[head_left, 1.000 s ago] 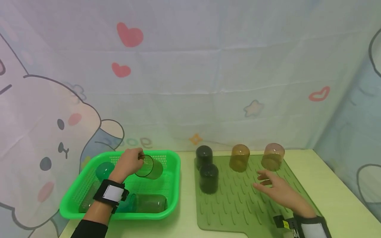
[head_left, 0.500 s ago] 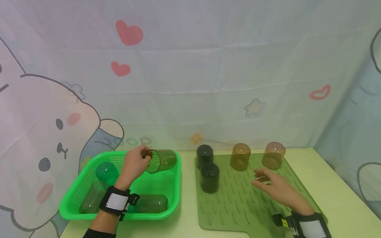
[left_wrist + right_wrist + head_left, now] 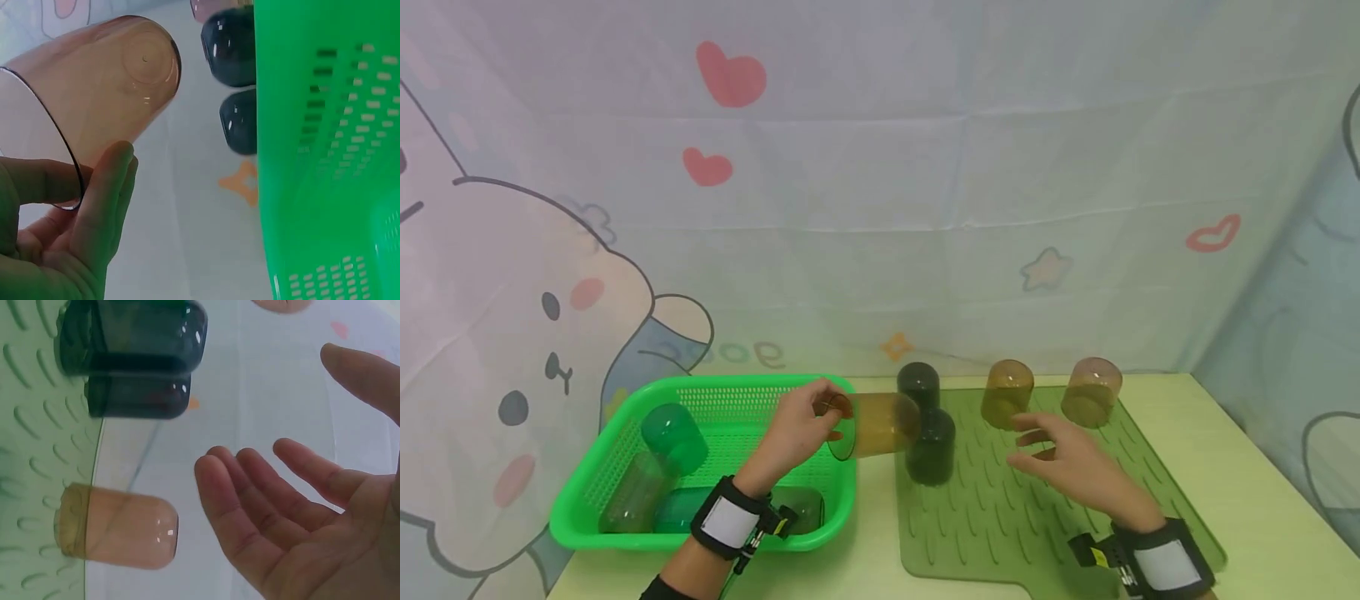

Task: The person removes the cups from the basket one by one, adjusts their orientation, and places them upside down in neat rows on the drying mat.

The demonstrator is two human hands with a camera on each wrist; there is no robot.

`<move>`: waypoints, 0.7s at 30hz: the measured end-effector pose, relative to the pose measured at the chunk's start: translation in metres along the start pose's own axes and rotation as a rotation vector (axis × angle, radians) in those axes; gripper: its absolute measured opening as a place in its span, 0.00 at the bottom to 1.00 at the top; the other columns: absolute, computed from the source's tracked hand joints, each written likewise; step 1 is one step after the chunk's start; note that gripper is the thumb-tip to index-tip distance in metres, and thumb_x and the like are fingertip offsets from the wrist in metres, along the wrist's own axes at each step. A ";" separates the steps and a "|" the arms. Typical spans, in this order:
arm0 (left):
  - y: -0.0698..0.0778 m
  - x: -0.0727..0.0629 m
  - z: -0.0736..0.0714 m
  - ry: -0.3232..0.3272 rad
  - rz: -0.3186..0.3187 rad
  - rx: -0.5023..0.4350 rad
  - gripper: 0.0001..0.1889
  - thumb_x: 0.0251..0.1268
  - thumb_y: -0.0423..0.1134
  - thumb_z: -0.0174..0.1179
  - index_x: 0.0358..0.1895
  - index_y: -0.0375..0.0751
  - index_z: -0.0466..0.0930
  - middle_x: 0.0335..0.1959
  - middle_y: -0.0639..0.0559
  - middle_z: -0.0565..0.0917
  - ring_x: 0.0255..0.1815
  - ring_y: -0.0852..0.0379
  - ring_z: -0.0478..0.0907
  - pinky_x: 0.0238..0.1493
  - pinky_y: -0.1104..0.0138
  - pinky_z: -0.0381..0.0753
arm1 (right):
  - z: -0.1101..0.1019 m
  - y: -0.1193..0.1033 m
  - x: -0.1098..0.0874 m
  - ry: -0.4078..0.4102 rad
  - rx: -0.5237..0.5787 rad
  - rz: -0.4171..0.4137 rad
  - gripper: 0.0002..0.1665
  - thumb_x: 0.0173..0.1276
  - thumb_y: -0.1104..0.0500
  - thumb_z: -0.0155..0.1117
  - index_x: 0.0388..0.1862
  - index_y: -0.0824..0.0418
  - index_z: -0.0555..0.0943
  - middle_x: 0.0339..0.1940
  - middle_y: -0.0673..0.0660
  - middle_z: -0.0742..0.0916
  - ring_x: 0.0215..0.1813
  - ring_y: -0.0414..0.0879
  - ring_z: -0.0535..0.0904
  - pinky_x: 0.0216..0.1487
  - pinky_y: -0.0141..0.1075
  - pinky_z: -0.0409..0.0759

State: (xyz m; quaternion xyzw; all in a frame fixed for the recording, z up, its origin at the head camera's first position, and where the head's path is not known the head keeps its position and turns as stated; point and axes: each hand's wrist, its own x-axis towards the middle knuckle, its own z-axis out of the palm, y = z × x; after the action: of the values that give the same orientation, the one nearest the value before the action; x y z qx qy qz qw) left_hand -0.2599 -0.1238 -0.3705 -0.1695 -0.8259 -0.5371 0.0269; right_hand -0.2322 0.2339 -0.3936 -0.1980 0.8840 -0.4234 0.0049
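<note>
Near the middle of the head view, I see the left hand (image 3: 801, 427) pinching the rim of a clear amber tumbler (image 3: 880, 425), which lies sideways in the air, base toward the right. Lower left sits the green plastic basket (image 3: 647, 542) with a teal tumbler (image 3: 674, 439) inside. At lower right the right hand (image 3: 1075, 468) grips nothing, its fingers loosely spread over the green drying mat (image 3: 970, 533), where two dark tumblers (image 3: 931, 450) stand upside down, one behind the other.
</note>
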 end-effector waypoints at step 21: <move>0.022 0.014 0.059 -0.245 0.141 -0.202 0.08 0.67 0.22 0.51 0.45 0.33 0.75 0.43 0.41 0.79 0.49 0.42 0.79 0.38 0.63 0.83 | 0.016 -0.022 0.012 -0.186 0.507 -0.123 0.30 0.75 0.60 0.49 0.71 0.67 0.54 0.68 0.72 0.64 0.65 0.56 0.68 0.57 0.43 0.72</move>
State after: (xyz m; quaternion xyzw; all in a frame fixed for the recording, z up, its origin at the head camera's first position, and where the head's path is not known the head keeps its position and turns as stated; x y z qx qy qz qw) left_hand -0.2585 -0.0595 -0.3726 -0.2929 -0.7508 -0.5896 -0.0534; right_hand -0.2326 0.2052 -0.3849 -0.2818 0.7317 -0.6108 0.1096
